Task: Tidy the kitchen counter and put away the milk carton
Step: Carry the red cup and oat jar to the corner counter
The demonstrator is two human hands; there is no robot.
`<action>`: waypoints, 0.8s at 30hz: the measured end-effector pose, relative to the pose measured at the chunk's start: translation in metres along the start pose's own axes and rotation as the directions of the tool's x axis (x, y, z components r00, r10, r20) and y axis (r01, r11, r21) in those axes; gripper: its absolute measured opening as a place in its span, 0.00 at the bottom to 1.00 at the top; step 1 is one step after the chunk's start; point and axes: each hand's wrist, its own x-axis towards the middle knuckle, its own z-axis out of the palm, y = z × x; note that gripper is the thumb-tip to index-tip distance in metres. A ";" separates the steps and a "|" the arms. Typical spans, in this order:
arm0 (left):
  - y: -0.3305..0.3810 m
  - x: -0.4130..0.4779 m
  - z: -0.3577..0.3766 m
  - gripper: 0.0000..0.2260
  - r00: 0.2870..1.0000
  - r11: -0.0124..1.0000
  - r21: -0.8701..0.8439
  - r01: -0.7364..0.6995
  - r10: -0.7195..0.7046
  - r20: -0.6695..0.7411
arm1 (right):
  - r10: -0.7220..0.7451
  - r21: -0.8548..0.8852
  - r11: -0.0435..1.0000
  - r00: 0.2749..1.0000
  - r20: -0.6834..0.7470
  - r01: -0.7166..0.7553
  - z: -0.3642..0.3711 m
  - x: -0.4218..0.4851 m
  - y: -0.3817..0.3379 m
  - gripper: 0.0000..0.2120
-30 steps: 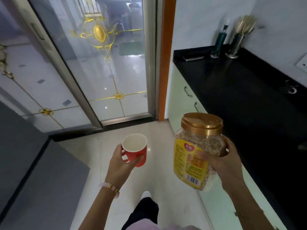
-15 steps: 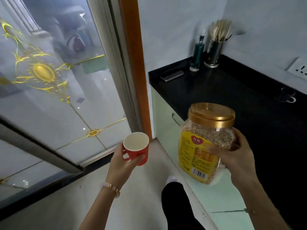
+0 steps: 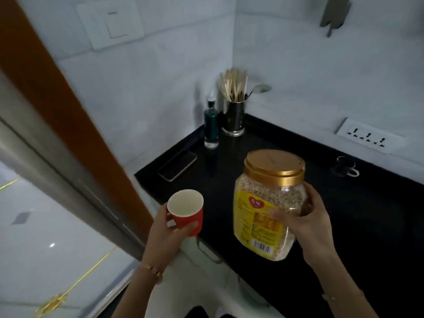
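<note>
My left hand (image 3: 165, 235) grips a red paper cup (image 3: 187, 212) with a white, empty inside, just left of the counter's front corner. My right hand (image 3: 308, 221) holds a clear plastic jar of grain (image 3: 263, 207) with a gold lid and a yellow label, tilted a little, above the black counter (image 3: 358, 226). The two hands are side by side and apart. No milk carton is in view.
At the counter's back corner stand a dark green bottle (image 3: 211, 125) and a metal holder of chopsticks (image 3: 234, 111). A phone (image 3: 177, 165) lies near the left edge. A small dark cup (image 3: 344, 167) sits by the wall under a socket strip (image 3: 369, 137). A glass door (image 3: 46, 226) lies to the left.
The view has swung right and closer to the counter; both hands, still holding the cup and the jar, have come up to the counter's corner.
</note>
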 end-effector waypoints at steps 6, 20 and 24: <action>0.018 0.095 0.038 0.29 0.967 0.994 0.082 -0.071 0.049 0.249 | 0.033 -0.010 0.999 0.973 -0.230 -0.037 -0.005 0.035 0.009 0.59; 0.019 0.234 0.101 0.33 0.806 0.970 0.185 -0.155 0.016 0.592 | 0.028 -0.027 0.998 0.861 -0.508 -0.048 0.022 0.100 0.022 0.50; 0.011 0.248 0.117 0.33 0.792 0.972 0.205 -0.119 -0.032 0.610 | 0.052 -0.024 0.997 0.866 -0.498 -0.073 0.023 0.109 0.029 0.54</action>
